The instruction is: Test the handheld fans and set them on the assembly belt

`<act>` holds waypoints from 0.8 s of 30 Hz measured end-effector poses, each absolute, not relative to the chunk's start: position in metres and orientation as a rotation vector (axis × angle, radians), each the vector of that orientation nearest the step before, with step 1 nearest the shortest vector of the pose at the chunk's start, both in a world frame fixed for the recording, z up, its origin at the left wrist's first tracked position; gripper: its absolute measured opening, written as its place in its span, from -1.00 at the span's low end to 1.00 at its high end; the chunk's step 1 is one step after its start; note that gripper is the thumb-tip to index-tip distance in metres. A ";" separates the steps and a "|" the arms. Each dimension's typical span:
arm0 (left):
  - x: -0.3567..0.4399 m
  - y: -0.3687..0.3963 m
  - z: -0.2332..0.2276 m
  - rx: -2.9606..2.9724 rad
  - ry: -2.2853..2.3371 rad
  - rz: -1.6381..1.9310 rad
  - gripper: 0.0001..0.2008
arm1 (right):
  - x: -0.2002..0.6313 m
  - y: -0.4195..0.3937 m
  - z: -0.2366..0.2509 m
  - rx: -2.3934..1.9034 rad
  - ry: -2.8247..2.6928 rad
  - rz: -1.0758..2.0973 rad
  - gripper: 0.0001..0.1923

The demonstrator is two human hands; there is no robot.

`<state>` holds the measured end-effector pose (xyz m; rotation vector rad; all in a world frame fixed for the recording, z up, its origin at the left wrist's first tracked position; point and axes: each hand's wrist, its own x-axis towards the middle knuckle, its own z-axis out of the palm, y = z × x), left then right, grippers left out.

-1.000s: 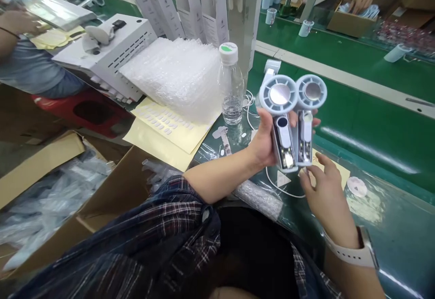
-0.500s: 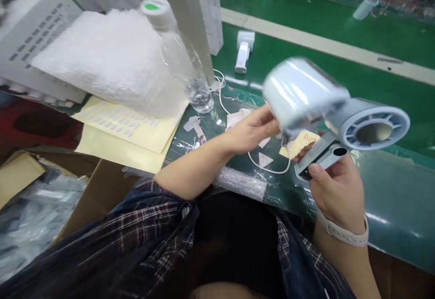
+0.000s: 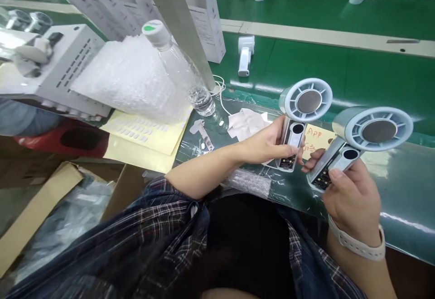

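A clear plastic water bottle with a white cap (image 3: 183, 70) is seen tilted beside a stack of bubble-wrap sheets (image 3: 132, 79). Yellow sticker sheets (image 3: 146, 133) are laid just under that stack. A white perforated metal box (image 3: 61, 72) is set to the left. White cardboard cartons (image 3: 204, 13) are stood behind the bottle. A small white device (image 3: 245, 55) is laid on the green conveyor belt (image 3: 340, 68). A yellow handwritten note (image 3: 316, 137) is stuck on the mat. An open brown cardboard box (image 3: 41, 199) is placed at lower left.

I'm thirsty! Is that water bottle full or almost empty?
Almost empty. The bottle is see-through, and only a little water shows at its bottom; its cap is on.
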<state>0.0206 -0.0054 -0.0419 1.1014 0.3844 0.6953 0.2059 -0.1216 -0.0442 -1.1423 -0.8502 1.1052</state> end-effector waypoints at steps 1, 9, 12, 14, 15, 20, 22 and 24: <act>0.020 -0.003 -0.043 1.101 0.362 0.676 -0.28 | 0.206 -0.121 -0.047 -1.157 -0.842 1.098 -0.71; 0.019 0.003 -0.050 1.137 0.303 0.650 -0.38 | 0.203 -0.117 -0.055 -1.142 -0.750 1.155 -0.66; 0.017 0.002 -0.048 1.160 0.289 0.632 -0.41 | 0.203 -0.119 -0.051 -1.131 -0.734 1.173 -0.74; 0.016 0.002 -0.047 1.152 0.273 0.623 -0.43 | 0.203 -0.121 -0.048 -1.125 -0.730 1.205 -0.73; 0.016 0.001 -0.048 1.146 0.269 0.626 -0.42 | 0.204 -0.122 -0.047 -1.128 -0.730 1.210 -0.72; 0.021 0.001 -0.054 1.108 0.274 0.609 -0.35 | 0.205 -0.123 -0.046 -1.181 -0.697 1.177 -0.71; 0.024 0.002 -0.055 1.079 0.302 0.631 -0.37 | 0.203 -0.120 -0.045 -1.190 -0.675 1.176 -0.71; 0.025 0.002 -0.054 1.053 0.344 0.669 -0.40 | 0.201 -0.118 -0.044 -1.184 -0.657 1.163 -0.71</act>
